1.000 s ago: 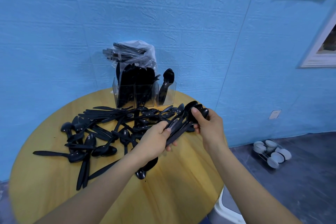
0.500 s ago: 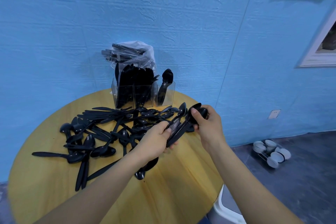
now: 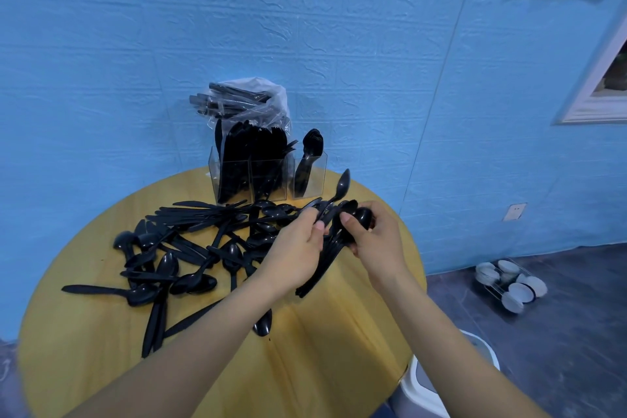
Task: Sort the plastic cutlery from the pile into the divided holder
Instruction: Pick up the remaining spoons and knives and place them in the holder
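Note:
A pile of black plastic cutlery (image 3: 190, 248) lies spread over the round wooden table (image 3: 305, 366). The clear divided holder (image 3: 319, 180) stands at the table's far edge against the wall. Its left and middle compartments are packed with black pieces, and the right one holds a few spoons. My right hand (image 3: 376, 241) grips a bundle of black spoons (image 3: 325, 265) near their bowls. My left hand (image 3: 298, 251) pinches a single spoon (image 3: 341, 187) by its handle, its bowl pointing up toward the holder.
A clear plastic bag with more cutlery (image 3: 244, 98) rests on top of the holder. A blue wall is directly behind. On the floor at right stand a rack of white cups (image 3: 509, 282) and a white bin (image 3: 434, 390) by the table edge.
The spoon bundle has tilted more upright in my right hand. My left hand has moved up along the handles and lifted one spoon out above the rest.

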Tool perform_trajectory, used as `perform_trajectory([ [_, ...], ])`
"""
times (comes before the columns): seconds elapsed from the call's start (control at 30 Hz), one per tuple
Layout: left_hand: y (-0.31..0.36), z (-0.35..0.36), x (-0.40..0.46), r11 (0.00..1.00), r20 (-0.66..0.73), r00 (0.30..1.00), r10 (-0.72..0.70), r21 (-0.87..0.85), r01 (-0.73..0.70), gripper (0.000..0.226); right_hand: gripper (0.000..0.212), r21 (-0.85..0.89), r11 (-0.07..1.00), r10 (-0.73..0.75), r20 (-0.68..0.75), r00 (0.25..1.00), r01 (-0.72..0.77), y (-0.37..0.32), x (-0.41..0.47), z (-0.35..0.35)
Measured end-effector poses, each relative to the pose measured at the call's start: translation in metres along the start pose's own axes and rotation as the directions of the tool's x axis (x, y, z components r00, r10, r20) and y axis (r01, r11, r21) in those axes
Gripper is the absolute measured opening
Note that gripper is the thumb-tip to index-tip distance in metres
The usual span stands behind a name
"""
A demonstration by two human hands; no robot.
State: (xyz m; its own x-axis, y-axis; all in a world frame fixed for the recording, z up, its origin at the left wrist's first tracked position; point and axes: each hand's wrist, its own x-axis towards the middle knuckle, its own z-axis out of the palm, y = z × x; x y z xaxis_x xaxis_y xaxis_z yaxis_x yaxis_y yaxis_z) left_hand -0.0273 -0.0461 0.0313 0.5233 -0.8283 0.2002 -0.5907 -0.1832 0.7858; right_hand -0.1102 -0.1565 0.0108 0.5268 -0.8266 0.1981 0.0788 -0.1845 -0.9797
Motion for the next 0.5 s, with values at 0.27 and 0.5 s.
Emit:
perform_trajectory([
  [0.27, 0.0, 0.007, 0.001, 0.998, -0.027, 1.0, 0.017, 0.062, -0.016, 0.021, 0.018, -0.118, 0.991, -0.054, 0.019, 0.998, 0.056, 0.004, -0.004, 0.003],
  [0.5, -0.003, 0.004, -0.002, 0.995, -0.078, 0.996, -0.041, 0.09, 0.048, 0.021, 0.014, -0.063, 0.996, -0.06, 0.062, 0.996, 0.064, 0.003, -0.01, 0.006],
])
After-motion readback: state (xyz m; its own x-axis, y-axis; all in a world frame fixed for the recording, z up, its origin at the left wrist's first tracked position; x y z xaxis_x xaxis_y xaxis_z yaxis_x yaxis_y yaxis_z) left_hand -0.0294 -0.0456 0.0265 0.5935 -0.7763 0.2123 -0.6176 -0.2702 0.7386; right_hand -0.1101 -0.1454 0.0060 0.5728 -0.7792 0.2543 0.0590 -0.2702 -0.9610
